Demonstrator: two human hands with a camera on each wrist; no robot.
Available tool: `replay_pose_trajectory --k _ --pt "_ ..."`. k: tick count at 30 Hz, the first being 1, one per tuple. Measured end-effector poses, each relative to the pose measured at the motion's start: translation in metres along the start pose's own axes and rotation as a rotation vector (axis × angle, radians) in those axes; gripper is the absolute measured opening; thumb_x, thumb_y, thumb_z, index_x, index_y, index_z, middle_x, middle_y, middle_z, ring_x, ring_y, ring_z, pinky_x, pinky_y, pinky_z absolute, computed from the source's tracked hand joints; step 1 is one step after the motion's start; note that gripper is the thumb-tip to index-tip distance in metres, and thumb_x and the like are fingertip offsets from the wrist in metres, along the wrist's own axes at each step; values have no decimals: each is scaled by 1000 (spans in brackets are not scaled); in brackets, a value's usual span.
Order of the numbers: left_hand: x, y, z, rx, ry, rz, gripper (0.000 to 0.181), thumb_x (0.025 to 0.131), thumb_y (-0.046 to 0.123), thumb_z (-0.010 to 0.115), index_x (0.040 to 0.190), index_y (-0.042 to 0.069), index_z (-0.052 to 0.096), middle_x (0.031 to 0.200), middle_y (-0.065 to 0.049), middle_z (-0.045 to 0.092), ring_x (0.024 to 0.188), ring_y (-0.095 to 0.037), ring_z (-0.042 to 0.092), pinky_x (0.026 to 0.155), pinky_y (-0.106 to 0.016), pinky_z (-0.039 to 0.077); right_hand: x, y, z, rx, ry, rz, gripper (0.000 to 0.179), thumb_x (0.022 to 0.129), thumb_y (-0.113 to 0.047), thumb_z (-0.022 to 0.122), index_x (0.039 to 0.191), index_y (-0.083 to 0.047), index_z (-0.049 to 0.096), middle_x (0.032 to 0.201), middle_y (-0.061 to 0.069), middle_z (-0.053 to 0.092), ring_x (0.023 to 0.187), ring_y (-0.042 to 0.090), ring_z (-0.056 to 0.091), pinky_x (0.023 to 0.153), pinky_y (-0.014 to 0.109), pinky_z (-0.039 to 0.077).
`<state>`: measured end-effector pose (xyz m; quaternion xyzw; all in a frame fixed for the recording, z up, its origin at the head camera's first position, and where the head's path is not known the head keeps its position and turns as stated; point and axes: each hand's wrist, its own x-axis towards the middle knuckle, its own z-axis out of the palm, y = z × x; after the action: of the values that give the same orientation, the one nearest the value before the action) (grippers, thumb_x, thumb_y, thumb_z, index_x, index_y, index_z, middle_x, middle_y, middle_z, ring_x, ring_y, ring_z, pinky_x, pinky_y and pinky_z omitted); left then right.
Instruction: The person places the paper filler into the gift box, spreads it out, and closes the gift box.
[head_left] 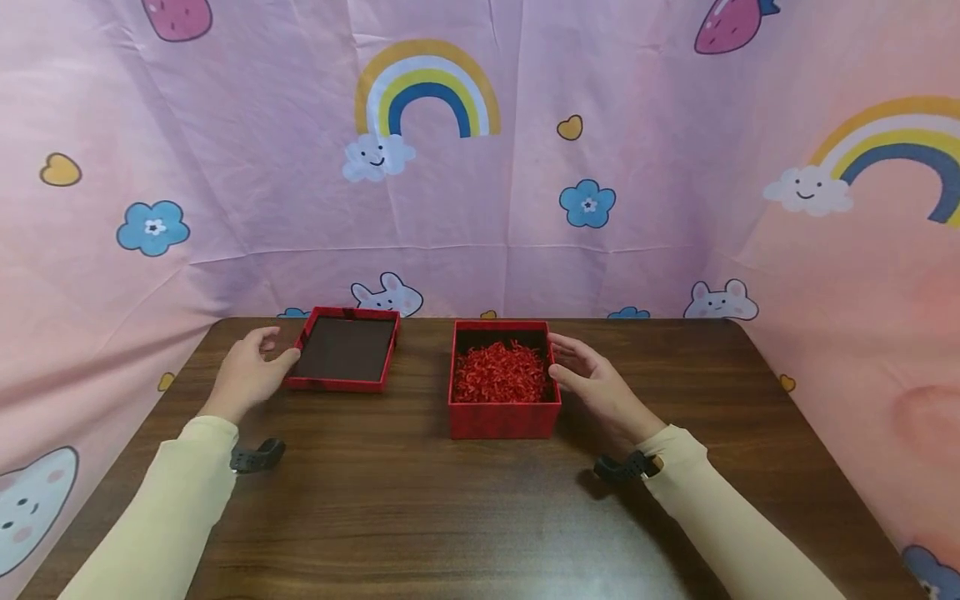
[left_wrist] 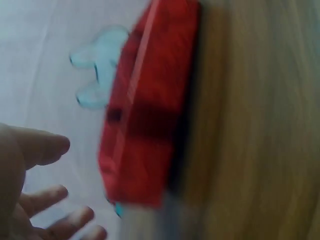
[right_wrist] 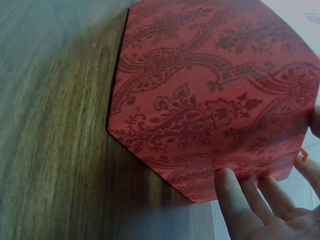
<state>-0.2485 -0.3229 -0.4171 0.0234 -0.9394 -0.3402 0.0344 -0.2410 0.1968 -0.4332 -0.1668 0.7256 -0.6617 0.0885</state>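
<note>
**Both hands at the red box and its lid**

Head view: the box (head_left: 504, 392) sits mid-desk (head_left: 420, 517), holding red shredded paper (head_left: 501, 373). The lid (head_left: 343, 350) lies left of the box, upturned, nothing inside. The right hand (head_left: 596, 385), fingers straight, is at the box's right wall; the left hand (head_left: 247, 371), relaxed, touches the lid's left rim. For a good lift, grip opposite rims and keep the lid level.

Left wrist view: blurred; the fingers (left_wrist: 47, 145) are spread beside the lid (left_wrist: 147, 105).

Right wrist view: fingertips (right_wrist: 235, 192) rest against the box's patterned wall (right_wrist: 210, 95).

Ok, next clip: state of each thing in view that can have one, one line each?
Red box: open, upright on the table, filled with red shredded paper.
Lid: off, lying inside-up to the left of the box.
Left hand: open, thumb touching the lid's left edge.
Right hand: open, fingers straight against the box's right side.
</note>
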Motion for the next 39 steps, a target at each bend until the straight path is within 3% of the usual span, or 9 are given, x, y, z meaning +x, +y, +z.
replay_pose_trajectory --k 3,5,10,14,18,23,27,31,39 --pt "3 -22 -4 -67 -98 -78 79 108 46 48 160 -8 20 147 -41 41 130 -56 46 101 -65 47 0 -1 0 -5 -6 6 61 104 -14 64 159 -7 38 160 23 39 144 43 42 100 37 56" --pt "3 -30 -5 -146 -152 -108 81 108 46 48 161 -6 16 149 -40 40 131 -54 47 98 -55 55 1 -1 0 -20 -12 11 61 104 -15 64 159 -8 38 161 23 38 144 43 42 101 39 56" --pt "4 -30 -6 -293 -231 -125 73 109 36 53 161 -4 22 154 -37 37 136 -45 46 87 -34 62 1 -2 1 -42 -13 17 61 105 -16 63 159 -9 37 161 23 37 144 42 43 104 44 54" --pt "3 -27 -8 -325 -257 -137 62 109 25 52 158 -7 30 155 -36 35 122 -25 59 90 -35 61 1 -4 3 -46 -10 12 61 105 -16 63 160 -9 37 161 22 37 145 41 42 108 49 51" --pt "3 -29 -9 -383 -305 -148 61 109 18 51 158 -10 27 153 -38 36 99 1 62 90 -35 61 0 -4 5 -54 -6 0 61 105 -16 63 159 -9 37 161 21 38 146 39 41 113 53 45" --pt "2 -33 -9 -548 -429 -176 70 108 15 54 159 -13 14 157 -38 28 98 2 66 95 -35 59 1 -3 6 -43 -7 -11 61 105 -15 62 160 -7 36 161 22 38 146 39 40 112 47 47" --pt "1 -34 -10 -685 -498 -201 74 109 16 54 161 -10 7 165 -34 12 104 3 64 101 -37 56 0 -4 6 -33 -11 -9 61 105 -13 61 160 -6 36 161 23 37 146 40 40 107 38 51" --pt "1 -29 -9 -748 -510 -237 78 108 15 57 162 -6 6 167 -31 8 105 2 64 105 -39 53 0 -4 3 -44 -23 -6 61 106 -11 60 160 -4 34 161 27 34 146 43 40 104 36 53" --pt "4 -11 -8 -718 -486 -229 82 107 13 57 162 -6 0 168 -31 5 100 5 62 105 -38 53 -1 -6 -1 -97 -32 3 60 106 -14 60 160 -6 35 161 27 34 142 45 44 105 49 53"
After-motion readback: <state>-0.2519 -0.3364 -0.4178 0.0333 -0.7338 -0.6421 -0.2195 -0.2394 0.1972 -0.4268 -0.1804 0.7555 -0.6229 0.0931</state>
